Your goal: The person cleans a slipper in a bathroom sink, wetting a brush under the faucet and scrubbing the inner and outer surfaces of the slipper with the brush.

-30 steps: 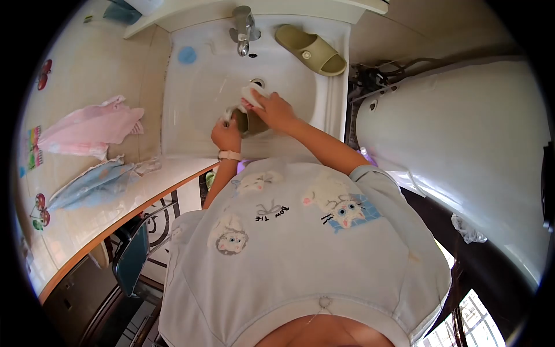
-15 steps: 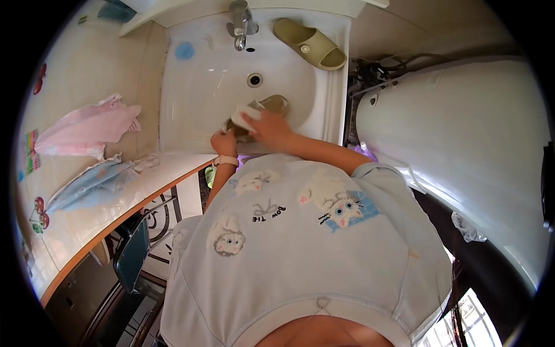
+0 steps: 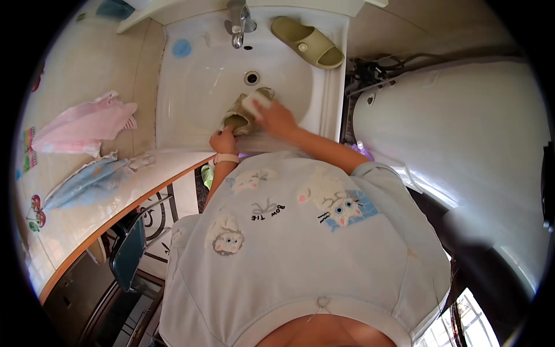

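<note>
An olive-green slipper (image 3: 236, 111) is at the near side of the white sink (image 3: 188, 107). My left hand (image 3: 223, 140) grips its near end by the rim of an opening, with fingers closed. My right hand (image 3: 278, 121) is closed on a whitish block-shaped thing (image 3: 256, 102), pressed against the slipper's upper side. Motion blurs that hand, so whether the block is a brush, a sponge or soap cannot be told. The matching olive slipper (image 3: 306, 43) rests on the sink's far right corner, untouched by either hand.
A chrome faucet (image 3: 237, 26) stands at the sink's back, above the drain (image 3: 251, 78). Pink cloth (image 3: 87, 127) and blue cloth (image 3: 92, 180) lie on the left counter. To the right is a large white appliance-like body (image 3: 451, 121), with a dark chair (image 3: 128, 253) at lower left.
The slipper has turned in my left hand, showing its upper and an opening toward me. My right hand and the whitish block have shifted slightly away from me and to the right.
</note>
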Tool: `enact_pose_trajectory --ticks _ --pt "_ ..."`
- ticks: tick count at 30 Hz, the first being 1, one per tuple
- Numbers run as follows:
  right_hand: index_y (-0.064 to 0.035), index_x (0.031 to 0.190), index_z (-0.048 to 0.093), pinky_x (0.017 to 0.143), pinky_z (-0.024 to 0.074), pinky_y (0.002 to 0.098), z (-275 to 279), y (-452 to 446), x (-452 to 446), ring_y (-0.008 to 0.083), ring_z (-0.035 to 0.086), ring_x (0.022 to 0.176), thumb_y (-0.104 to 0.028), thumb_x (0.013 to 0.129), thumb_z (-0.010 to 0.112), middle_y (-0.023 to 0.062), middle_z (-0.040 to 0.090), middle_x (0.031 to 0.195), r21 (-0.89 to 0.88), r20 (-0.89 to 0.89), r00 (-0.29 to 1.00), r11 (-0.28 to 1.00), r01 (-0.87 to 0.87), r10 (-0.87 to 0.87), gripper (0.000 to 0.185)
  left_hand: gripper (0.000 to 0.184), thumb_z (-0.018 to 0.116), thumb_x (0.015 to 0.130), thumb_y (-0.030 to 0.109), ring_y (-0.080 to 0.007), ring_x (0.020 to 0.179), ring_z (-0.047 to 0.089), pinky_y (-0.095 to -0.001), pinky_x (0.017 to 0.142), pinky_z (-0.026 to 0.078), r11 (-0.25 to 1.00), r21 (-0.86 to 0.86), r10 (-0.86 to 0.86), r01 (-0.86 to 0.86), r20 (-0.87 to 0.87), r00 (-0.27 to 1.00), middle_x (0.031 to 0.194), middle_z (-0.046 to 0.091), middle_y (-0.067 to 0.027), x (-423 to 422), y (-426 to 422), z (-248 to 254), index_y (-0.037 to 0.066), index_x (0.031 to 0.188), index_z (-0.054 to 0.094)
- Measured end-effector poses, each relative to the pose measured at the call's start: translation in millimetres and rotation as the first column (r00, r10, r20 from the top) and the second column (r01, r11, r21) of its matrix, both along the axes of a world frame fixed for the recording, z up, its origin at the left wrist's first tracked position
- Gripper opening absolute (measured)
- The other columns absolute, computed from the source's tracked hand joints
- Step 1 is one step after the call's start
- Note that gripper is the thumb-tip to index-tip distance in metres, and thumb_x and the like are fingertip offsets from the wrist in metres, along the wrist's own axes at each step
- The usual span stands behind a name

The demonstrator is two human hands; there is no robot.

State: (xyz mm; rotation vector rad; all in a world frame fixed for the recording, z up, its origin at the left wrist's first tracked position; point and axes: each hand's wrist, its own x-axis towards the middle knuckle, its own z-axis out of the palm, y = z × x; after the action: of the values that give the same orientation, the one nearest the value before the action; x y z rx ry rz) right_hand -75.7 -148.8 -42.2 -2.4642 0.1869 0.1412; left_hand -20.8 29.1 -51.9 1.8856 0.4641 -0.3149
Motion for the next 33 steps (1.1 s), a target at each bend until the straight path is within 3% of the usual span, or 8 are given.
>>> enact_pose_trajectory --ticks 12,17,20,23,26,28,31,33 --pt "-0.0218 0.131 0.042 0.064 0.048 0.0422 25 13 5 0.0337 0.057 0.077 -0.036 0.082 0.054 0.0201 0.052 0.089 -0.063 0.244 0.964 0.993 -0.096 0.109 0.052 0.029 0.063 0.072 -0.001 -0.0297 0.084 0.059 -0.0414 0.072 0.053 0.845 -0.425 0.265 -0.325 -0.196 0.944 0.095 0.057 -0.0196 4 -8 15 -0.01 0.096 0.05" --pt "-0.0224 0.132 0.04 0.066 0.0481 0.0425 38 16 11 0.0324 0.057 0.078 -0.036 0.083 0.052 0.0198 0.051 0.092 0.043 0.055 0.998 0.998 -0.038 0.035 0.052 0.035 0.06 0.079 0.003 -0.0267 0.091 0.058 -0.0363 0.088 0.045 0.967 -0.08 -0.242 0.24 -0.017 0.97 0.102 0.058 -0.0135 6 32 -64 -0.009 0.111 0.051" --pt "-0.0225 0.132 0.04 0.068 0.048 0.042 29 14 7 0.033 0.057 0.079 -0.038 0.084 0.051 0.0197 0.051 0.092 -0.098 0.08 0.994 0.993 -0.069 0.077 0.052 0.03 0.056 0.084 0.006 -0.0235 0.089 0.058 -0.0327 0.085 0.047 0.773 -0.543 0.104 -0.327 -0.399 0.911 0.103 0.059 -0.0133 8 5 -19 -0.008 0.11 0.052" --pt "-0.0188 0.135 0.036 0.077 0.046 0.0391 21 -8 17 0.0353 0.056 0.086 -0.035 0.085 0.052 0.0226 0.051 0.098 0.074 -0.114 0.973 0.975 0.212 -0.203 0.055 0.027 0.053 0.087 0.009 -0.0211 0.093 0.058 -0.0299 0.082 0.048 0.651 0.091 -0.751 0.753 -0.062 0.657 0.108 0.058 -0.0121 6 -27 43 -0.004 0.111 0.054" --pt "-0.008 0.136 0.032 0.083 0.045 0.0374 -45 -5 19 0.0341 0.056 0.097 -0.03 0.085 0.052 0.0265 0.051 0.112 0.401 -0.186 0.869 0.772 0.492 -0.458 0.059 0.02 0.057 0.084 0.01 -0.0192 0.085 0.06 -0.0284 0.082 0.046 0.686 -0.034 -0.725 0.727 0.055 0.687 0.095 0.065 -0.0089 2 -42 -3 -0.003 0.098 0.062" --pt "-0.0024 0.136 0.031 0.086 0.0444 0.0373 -66 -9 20 0.0343 0.055 0.103 -0.028 0.084 0.052 0.0287 0.049 0.119 0.595 -0.202 0.791 0.569 0.567 -0.578 0.061 0.022 0.057 0.085 0.012 -0.0175 0.087 0.059 -0.0281 0.082 0.047 0.587 -0.8 -0.503 0.121 -0.244 0.829 0.099 0.063 -0.0112 16 -38 -58 -0.001 0.102 0.06" --pt "0.0051 0.135 0.029 0.089 0.0421 0.0331 -59 -19 14 0.0271 0.052 0.111 -0.023 0.084 0.053 0.026 0.046 0.126 0.81 -0.286 0.737 0.256 0.527 -0.612 0.063 0.033 0.056 0.085 0.016 -0.02 0.095 0.058 -0.0306 0.081 0.048 0.73 -0.669 -0.578 0.143 -0.492 0.652 0.107 0.057 -0.016 34 -45 -39 -0.002 0.112 0.051" --pt "0.0065 0.135 0.027 0.093 0.0389 0.0296 -29 -23 12 0.0233 0.047 0.116 -0.02 0.084 0.054 0.0217 0.045 0.13 0.778 -0.488 0.706 0.112 0.619 -0.513 0.063 0.052 0.062 0.08 0.022 -0.0241 0.101 0.056 -0.033 0.081 0.049 0.473 -0.214 -0.769 0.854 -0.573 0.282 0.114 0.052 -0.0196 55 -59 -1 -0.004 0.12 0.042"
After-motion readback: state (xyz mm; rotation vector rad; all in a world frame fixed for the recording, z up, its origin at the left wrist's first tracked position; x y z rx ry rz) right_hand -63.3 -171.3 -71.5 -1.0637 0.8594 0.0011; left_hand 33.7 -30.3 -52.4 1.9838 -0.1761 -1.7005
